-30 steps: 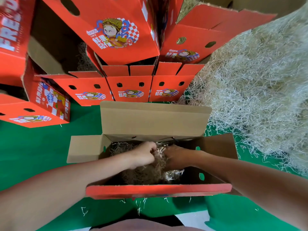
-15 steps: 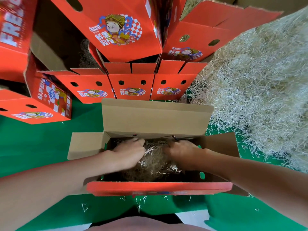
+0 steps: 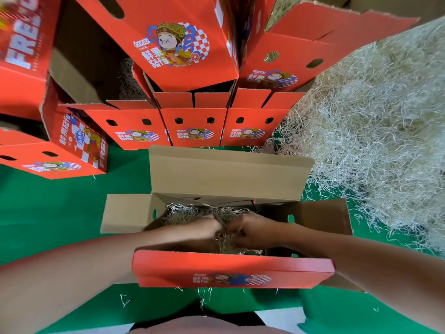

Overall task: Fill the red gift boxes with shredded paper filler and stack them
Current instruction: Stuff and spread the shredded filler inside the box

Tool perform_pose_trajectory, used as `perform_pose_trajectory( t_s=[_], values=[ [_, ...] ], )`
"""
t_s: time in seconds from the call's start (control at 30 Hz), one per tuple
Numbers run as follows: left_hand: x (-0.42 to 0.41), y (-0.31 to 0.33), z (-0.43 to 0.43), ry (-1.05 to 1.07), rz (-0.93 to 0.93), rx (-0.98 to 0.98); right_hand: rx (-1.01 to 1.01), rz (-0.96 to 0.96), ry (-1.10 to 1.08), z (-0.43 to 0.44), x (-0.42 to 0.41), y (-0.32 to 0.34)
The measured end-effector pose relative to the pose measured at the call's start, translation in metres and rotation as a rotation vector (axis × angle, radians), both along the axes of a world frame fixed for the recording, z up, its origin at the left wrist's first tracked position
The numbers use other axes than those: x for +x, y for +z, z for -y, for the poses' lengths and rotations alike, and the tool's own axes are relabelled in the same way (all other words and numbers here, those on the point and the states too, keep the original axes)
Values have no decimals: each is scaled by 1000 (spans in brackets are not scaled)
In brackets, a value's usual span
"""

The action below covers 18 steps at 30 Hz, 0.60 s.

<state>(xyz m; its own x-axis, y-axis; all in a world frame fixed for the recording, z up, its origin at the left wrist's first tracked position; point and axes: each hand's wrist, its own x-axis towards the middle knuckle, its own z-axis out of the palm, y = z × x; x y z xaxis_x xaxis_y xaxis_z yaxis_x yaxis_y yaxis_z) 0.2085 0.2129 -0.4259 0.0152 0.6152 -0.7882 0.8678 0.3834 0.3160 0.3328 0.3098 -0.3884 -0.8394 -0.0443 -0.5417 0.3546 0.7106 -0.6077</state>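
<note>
Now left hand (image 3: 207, 226) & right hand (image 3: 252, 229) have met mid-way in the box (image 3: 231, 271), fingers (image 3: 237, 233) curled round filler (image 3: 183, 213) between them. Fill prob. near done; stacked boxes (image 3: 193, 121) beyond the fingers come next.

Bright, even light, no hard glare. Filler pile (image 3: 375, 121) on the right is the brightest area, close to washed out at the upper right. Open box (image 3: 228, 179) is dim inside, with both hands in its shade. Left hand (image 3: 207, 225) is motion-smeared, right hand (image 3: 250, 229) less so, and the filler (image 3: 226, 239) between them is soft. Strong fisheye: stacked boxes (image 3: 192, 121) lean outward and the top-left corner is stretched and blurry. Centre is sharp, print legible.
</note>
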Motion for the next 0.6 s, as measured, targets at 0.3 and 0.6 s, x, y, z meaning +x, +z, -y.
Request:
perform_pose_trajectory(
  t_s=[0.3,0.6],
  values=[
    [-7,13,12,-458,-200,2,473,252,669,5,22,-6],
    [-23,3,34,-400,-158,-218,352,57,477,12,0,-9]
  ],
)
